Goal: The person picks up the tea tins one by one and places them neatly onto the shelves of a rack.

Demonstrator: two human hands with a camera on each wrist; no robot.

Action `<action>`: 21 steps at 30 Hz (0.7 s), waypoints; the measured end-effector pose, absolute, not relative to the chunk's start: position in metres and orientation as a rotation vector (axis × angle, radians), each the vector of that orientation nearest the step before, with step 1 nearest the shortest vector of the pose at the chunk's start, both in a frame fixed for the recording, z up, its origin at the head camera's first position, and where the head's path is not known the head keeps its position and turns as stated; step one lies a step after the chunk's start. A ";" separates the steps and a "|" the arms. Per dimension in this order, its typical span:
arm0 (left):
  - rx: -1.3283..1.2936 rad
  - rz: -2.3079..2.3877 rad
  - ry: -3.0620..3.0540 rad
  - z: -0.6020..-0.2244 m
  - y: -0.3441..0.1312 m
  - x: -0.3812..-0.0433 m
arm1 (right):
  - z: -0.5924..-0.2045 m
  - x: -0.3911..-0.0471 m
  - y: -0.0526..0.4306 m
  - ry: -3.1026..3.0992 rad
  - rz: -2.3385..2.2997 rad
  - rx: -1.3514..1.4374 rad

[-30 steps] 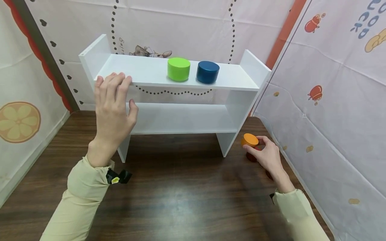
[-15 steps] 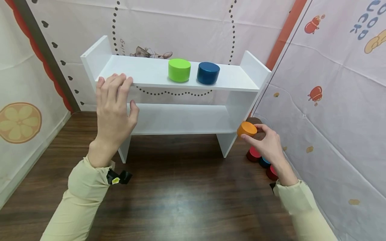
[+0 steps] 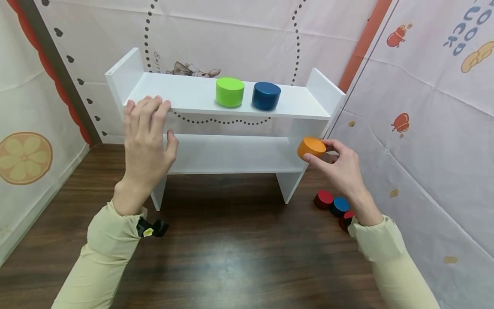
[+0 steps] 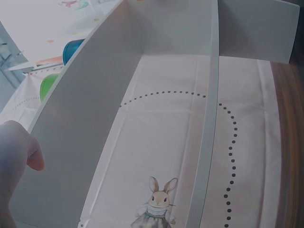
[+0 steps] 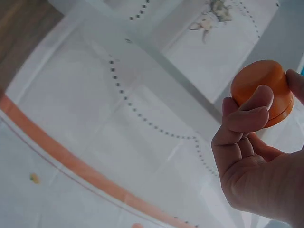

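Note:
My right hand (image 3: 341, 171) pinches an orange round tin (image 3: 311, 147) between thumb and fingers, in front of the shelf's right side panel and above the table. The right wrist view shows the same orange tin (image 5: 263, 88) tilted in the fingertips. My left hand (image 3: 144, 141) rests with its fingers on the front edge of the white shelf's (image 3: 185, 92) top board, at the left end. On that top board stand a green round tin (image 3: 230, 92) and a dark blue round tin (image 3: 266, 96), side by side with a small gap.
Two red tins, one nearer the shelf (image 3: 323, 199), and a blue tin (image 3: 340, 206) stand on the brown table (image 3: 227, 240) below my right forearm. The shelf's lower board (image 3: 231, 154) spans between the side panels. Printed cloth (image 3: 417, 171) hangs close on the right.
My right hand has lifted the orange tin off a red tin's spot on the table, moving it up and slightly left. The left hand has stayed on the shelf edge.

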State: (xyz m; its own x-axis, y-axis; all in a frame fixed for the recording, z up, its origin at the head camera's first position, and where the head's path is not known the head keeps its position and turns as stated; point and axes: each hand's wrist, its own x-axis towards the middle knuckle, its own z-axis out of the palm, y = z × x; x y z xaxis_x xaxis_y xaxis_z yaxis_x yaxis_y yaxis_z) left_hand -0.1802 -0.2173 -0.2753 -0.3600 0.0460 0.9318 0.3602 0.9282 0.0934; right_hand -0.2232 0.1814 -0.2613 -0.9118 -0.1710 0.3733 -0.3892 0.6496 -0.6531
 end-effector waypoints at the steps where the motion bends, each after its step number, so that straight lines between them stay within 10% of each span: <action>1: -0.297 -0.335 -1.923 -0.275 -0.217 -0.180 | -0.257 -0.223 0.180 -2.578 1.126 0.464; 21: -0.298 -0.359 -1.910 -0.274 -0.217 -0.180 | -0.182 -0.234 0.143 -2.437 1.149 0.518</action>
